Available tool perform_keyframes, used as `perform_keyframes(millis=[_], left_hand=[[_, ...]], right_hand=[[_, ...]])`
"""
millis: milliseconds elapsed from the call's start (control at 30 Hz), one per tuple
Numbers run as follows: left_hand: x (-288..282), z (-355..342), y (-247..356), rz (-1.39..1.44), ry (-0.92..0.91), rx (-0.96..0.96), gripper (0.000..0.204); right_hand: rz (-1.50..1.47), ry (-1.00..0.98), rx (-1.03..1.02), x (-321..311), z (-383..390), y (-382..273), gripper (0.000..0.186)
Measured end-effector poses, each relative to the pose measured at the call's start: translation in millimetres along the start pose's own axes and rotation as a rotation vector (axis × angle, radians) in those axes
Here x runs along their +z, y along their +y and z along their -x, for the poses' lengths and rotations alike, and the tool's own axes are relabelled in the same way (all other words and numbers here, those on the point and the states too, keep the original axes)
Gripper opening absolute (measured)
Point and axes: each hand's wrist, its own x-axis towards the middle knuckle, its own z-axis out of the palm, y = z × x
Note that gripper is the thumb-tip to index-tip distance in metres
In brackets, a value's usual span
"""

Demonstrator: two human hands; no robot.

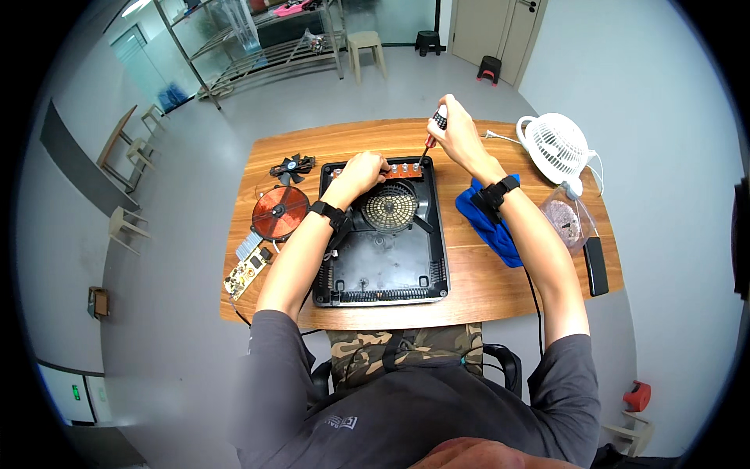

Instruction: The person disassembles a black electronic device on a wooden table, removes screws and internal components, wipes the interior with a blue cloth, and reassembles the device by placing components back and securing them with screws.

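Plainly, the narrow orange strip (405, 170) lies along the far edge of the black housing (381, 262), inside its rim, with small round parts in a row on top. Our left hand (361, 175) bends over the strip's left part, probably to steady it; we cannot tell whether its fingertips pinch the strip or only press on it, as the hand covers them. Our right hand (456, 134) is closed around the handle of a screwdriver (430, 142), raised so that the shaft slants down to the strip's right end, which seems to give the tip a steep approach; contact there is too small to judge.

Nearer us in the housing sits a round grille (389, 207). The open side faces up, presumably so we can reach the inside. Left of the housing lie a black-bladed fan (292, 168), a copper-coloured coil (280, 213) and a circuit board (247, 273), apparently set aside to leave the housing accessible. To the right are a crumpled blue cloth (486, 227), a white fan (556, 144), a clear container (564, 221) and a flat black object (596, 266), all on the wooden table (375, 316), outside our hands' working spot.
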Motion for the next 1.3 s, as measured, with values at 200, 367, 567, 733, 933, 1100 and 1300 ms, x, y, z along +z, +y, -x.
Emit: perform_keyframes(millis=[200,367,567,733,933,1100,1300], left_hand=[[3,-3,-2,0.003,0.075,0.049,0.027],[4,-5,-3,0.019,0.057,0.026,0.030],[0,-5,5,0.014,0.015,0.012,0.033],[1,-5,-2,0.001,0.003,0.031,0.032],[-3,-5,2,0.007,0.006,0.052,0.034],[-5,-6,6,-0.045,-0.019,0.065,0.034],[-7,-5,13,-0.052,-0.006,0.043,0.036]], right_hand=[[0.024,-0.030,0.000,3,-3,-3,0.038],[0.030,-0.032,0.001,5,-3,-1,0.036],[-0.031,-0.105,0.014,0,-5,-3,0.031],[0.234,-0.186,-0.173,9,-27,-9,0.039],[0.482,-0.221,-0.068,8,-44,-25,0.044],[0.484,-0.215,-0.063,11,-46,-21,0.034],[0.399,-0.393,0.059,7,-52,-35,0.041]])
